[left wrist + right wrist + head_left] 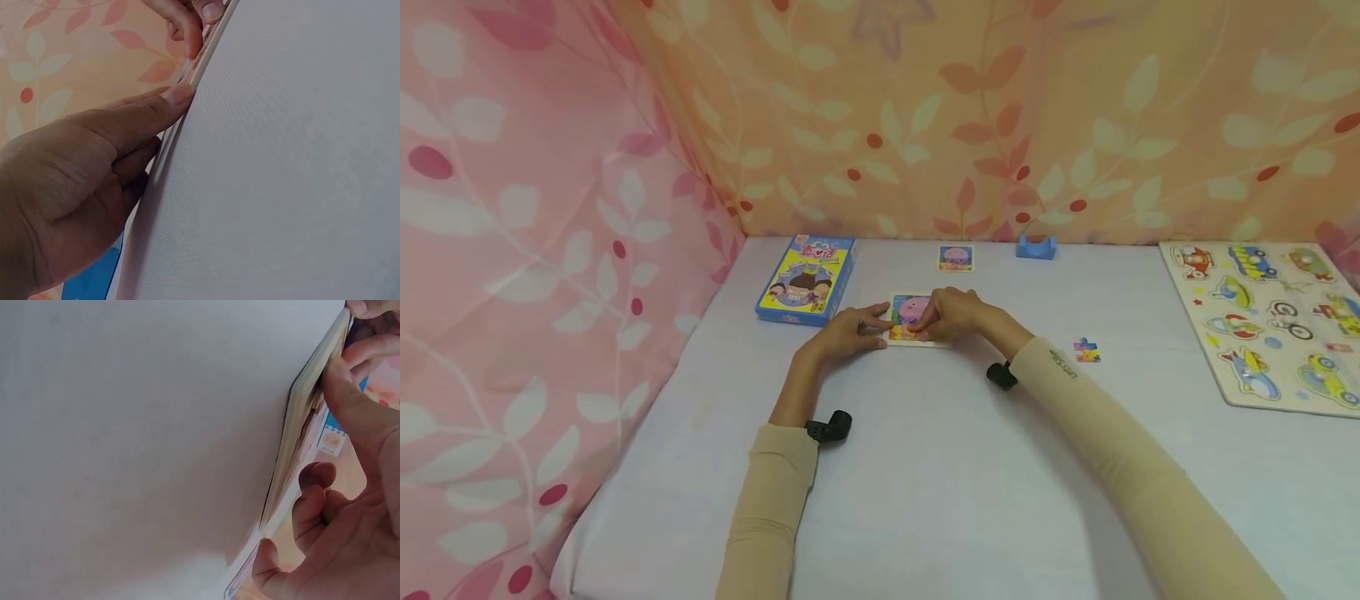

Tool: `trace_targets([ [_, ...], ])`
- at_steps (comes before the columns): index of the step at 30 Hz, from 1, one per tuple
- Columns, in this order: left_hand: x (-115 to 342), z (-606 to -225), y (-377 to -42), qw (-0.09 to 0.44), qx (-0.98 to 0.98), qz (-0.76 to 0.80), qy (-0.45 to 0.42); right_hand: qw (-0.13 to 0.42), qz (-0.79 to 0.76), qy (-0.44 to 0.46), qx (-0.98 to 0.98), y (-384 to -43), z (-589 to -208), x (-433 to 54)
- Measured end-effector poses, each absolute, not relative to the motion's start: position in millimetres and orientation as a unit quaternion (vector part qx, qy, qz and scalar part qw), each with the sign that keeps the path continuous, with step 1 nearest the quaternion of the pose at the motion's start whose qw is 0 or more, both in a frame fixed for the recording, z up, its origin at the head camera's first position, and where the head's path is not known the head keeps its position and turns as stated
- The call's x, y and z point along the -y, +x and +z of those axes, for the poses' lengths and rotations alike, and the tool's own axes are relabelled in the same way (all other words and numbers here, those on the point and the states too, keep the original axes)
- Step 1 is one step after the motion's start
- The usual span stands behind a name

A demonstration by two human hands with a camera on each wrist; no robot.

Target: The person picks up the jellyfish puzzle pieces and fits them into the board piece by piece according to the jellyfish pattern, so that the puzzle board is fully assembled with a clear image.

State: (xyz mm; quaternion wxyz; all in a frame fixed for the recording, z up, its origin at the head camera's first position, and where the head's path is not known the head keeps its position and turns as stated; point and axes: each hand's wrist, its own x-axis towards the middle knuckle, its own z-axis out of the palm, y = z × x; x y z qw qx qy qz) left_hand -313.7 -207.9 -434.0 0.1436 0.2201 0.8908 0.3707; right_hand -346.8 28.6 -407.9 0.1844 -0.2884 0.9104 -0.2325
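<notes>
A small jigsaw puzzle in a pale frame (pixel 898 342), showing a pink octopus on blue and yellow, lies on the white table. My left hand (pixel 850 330) rests at its left side, thumb and fingers extended along the edge; in the left wrist view the left thumb (pixel 178 95) touches the frame's rim. Over the puzzle's right part, my right hand (pixel 955 315) pinches at a puzzle piece with thumb and forefinger, low on the picture. Its other fingers (pixel 312 506) are curled. The hand hides the puzzle's right side and most of the piece.
A loose puzzle piece (pixel 1086 349) lies right of the right forearm. Behind the puzzle are a small octopus card (pixel 956 258) and a blue holder (pixel 1036 247). A blue-and-yellow box (pixel 805 281) stands at the left, a wooden vehicle puzzle board (pixel 1262 292) at the right.
</notes>
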Motion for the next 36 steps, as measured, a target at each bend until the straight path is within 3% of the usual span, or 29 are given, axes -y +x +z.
trace_targets([
  [13,209,-436,-319,0.147,-0.892,0.362,0.227,0.216,-0.263,-0.281,-0.897,-350,-409,-30],
  [29,203,-430,-318,0.144,-0.895,0.352,0.231,0.132,-0.169,-0.315,-0.925,-347,-401,-28],
  [36,209,-434,-317,0.145,-0.896,0.352,0.23,0.147,-0.208,-0.365,-0.896,-349,-413,-30],
])
